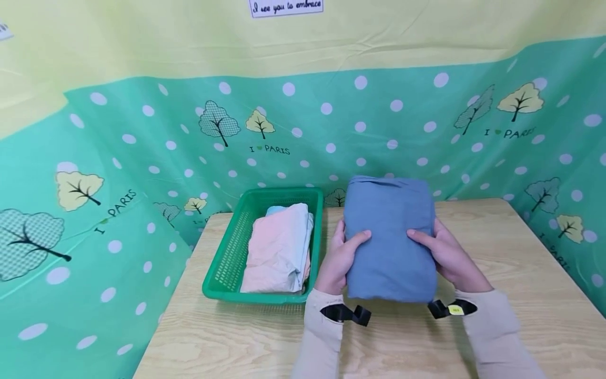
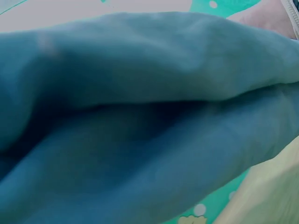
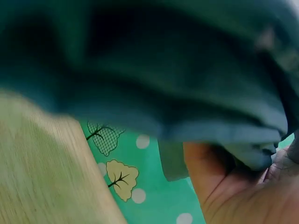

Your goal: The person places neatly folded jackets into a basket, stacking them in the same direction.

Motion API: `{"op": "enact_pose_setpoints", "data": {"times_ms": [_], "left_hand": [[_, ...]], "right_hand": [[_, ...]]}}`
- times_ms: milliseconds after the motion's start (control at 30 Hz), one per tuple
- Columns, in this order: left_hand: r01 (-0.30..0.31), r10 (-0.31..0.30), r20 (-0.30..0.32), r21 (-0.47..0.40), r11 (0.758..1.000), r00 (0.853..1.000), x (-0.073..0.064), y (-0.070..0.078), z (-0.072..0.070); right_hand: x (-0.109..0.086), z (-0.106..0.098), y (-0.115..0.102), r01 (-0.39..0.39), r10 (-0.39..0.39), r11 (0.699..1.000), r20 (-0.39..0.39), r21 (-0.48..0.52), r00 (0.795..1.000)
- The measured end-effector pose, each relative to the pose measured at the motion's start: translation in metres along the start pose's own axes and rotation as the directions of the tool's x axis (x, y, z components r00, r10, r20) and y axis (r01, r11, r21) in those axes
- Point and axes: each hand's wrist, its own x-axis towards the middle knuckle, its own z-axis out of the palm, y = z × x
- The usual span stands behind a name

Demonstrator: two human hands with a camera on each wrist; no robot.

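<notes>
Both hands hold a folded blue cloth point(image 1: 390, 239) up over the table, one at each side edge. My left hand point(image 1: 340, 258) grips the left edge, thumb on the front face and fingers behind it, hidden. On the opposite edge my right hand point(image 1: 452, 255) grips in the same way. Layered folds of the blue cloth point(image 2: 154, 140) fill most of the left wrist view. In the right wrist view the right hand point(image 3: 243, 196) is seen at the cloth's edge, under its dark folds.
A green plastic basket point(image 1: 222, 263) stands left of the hands, holding folded pink and light blue cloth point(image 1: 274, 252). The wooden table point(image 1: 227, 342) is under everything. A green and yellow printed curtain point(image 1: 331, 121) hangs behind and at both sides.
</notes>
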Motion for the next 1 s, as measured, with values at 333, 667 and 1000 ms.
{"op": "enact_pose_setpoints", "data": {"times_ms": [333,667,1000], "left_hand": [[-0.02,0.024,0.093,-0.039,0.999,0.995,-0.026,0.014,-0.023],[-0.055,0.051,0.107,0.035,0.998,0.993,-0.053,0.035,-0.066],[-0.017,0.017,0.005,0.121,0.992,1.0,-0.072,0.057,-0.11]], "right_hand": [[-0.007,0.025,-0.01,0.042,-0.042,0.999,0.051,-0.001,0.998],[-0.008,0.064,-0.009,0.085,-0.097,0.994,0.183,0.071,0.978],[0.009,0.103,-0.006,0.047,-0.088,0.991,0.363,0.122,0.928]]}}
